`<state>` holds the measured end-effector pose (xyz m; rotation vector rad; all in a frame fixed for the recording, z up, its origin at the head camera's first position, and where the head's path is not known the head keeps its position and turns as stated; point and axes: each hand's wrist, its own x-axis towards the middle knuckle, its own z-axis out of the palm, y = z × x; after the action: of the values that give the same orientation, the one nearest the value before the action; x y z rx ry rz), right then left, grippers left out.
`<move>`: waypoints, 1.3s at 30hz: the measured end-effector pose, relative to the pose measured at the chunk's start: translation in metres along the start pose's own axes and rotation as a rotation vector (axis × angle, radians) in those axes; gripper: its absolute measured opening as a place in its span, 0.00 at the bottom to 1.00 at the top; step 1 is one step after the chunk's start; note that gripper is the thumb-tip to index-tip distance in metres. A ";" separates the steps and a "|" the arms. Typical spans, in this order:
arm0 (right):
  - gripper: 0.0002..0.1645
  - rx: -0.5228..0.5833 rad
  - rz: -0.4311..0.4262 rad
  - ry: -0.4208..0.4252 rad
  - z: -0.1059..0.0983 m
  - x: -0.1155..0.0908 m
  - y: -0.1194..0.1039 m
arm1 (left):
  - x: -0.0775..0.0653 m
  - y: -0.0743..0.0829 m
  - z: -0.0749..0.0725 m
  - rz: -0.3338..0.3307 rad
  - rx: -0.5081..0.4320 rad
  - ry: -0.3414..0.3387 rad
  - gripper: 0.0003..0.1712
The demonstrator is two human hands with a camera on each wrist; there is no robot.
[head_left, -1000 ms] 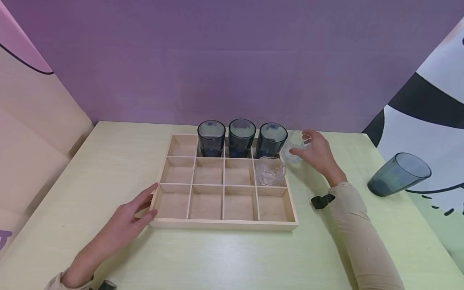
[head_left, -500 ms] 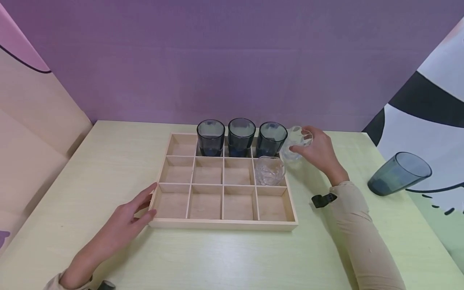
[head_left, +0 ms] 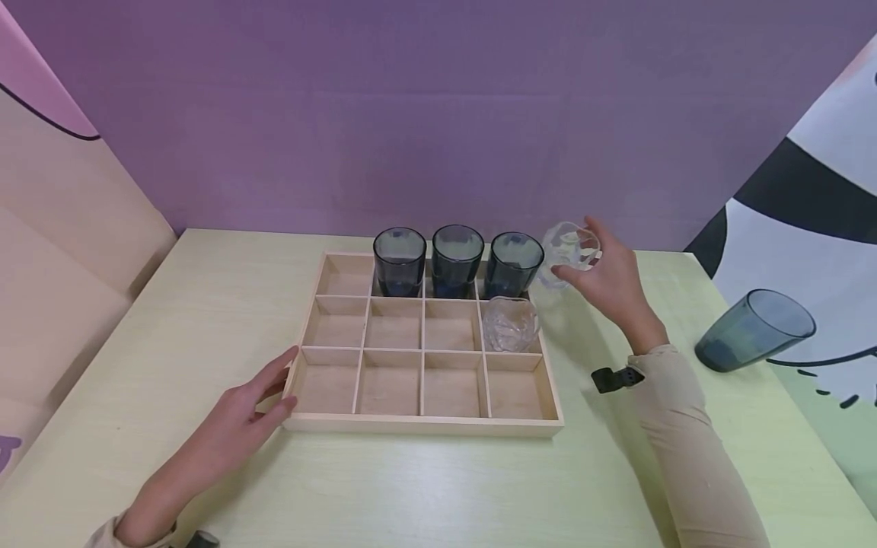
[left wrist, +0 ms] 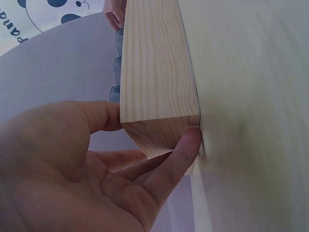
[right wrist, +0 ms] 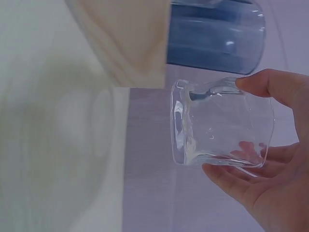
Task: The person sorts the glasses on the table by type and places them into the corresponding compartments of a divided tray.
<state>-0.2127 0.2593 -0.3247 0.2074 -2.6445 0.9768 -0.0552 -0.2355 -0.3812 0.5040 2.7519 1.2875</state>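
My right hand (head_left: pixel 606 278) holds a small clear glass cup (right wrist: pixel 222 125) between thumb and fingers. The cup, with wavy sides, hangs above the table beside the back right corner of the wooden compartment tray (head_left: pixel 421 424). Three smoky blue-grey glasses, the left (head_left: pixel 400 262), the middle (head_left: pixel 457 262) and the right (head_left: pixel 512 266), stand in its back row. Another clear glass cup (head_left: pixel 510 326) sits in the right compartment of the middle row. My left hand (head_left: pixel 229 422) grips the tray's front left corner, thumb and fingers against the wood (left wrist: pixel 157 72).
A fourth smoky glass (head_left: pixel 754 331) stands apart on the pale table (head_left: pixel 425 487), near its right edge. Behind the table rises a purple backdrop (head_left: pixel 438 122). Printed panels border both sides.
My right hand has raised the clear cup off the table and moved it slightly right and back. The left hand and the tray have stayed put.
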 end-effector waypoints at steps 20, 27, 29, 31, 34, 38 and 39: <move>0.50 0.044 -0.009 0.052 -0.024 -0.009 -0.022 | 0.000 0.003 0.001 -0.008 0.014 -0.008 0.35; 0.49 0.060 -0.014 0.074 -0.031 -0.012 -0.032 | -0.003 0.002 -0.001 -0.007 0.023 -0.012 0.35; 0.49 0.064 -0.016 0.081 -0.033 -0.013 -0.035 | -0.003 0.002 -0.002 -0.005 0.025 -0.011 0.35; 0.49 0.068 -0.019 0.084 -0.035 -0.016 -0.036 | -0.003 0.002 -0.002 -0.001 0.023 -0.013 0.35; 0.49 0.069 -0.024 0.083 -0.037 -0.020 -0.035 | -0.002 0.001 0.001 0.000 0.014 -0.024 0.35; 0.49 0.081 -0.022 0.073 -0.039 -0.025 -0.034 | -0.003 0.000 0.001 -0.004 0.008 -0.023 0.35; 0.49 0.081 -0.019 0.072 -0.039 -0.026 -0.034 | -0.003 0.000 0.001 -0.004 0.009 -0.022 0.35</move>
<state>-0.1710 0.2601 -0.2848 0.2113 -2.5359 1.0662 -0.0526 -0.2356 -0.3821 0.5096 2.7406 1.2618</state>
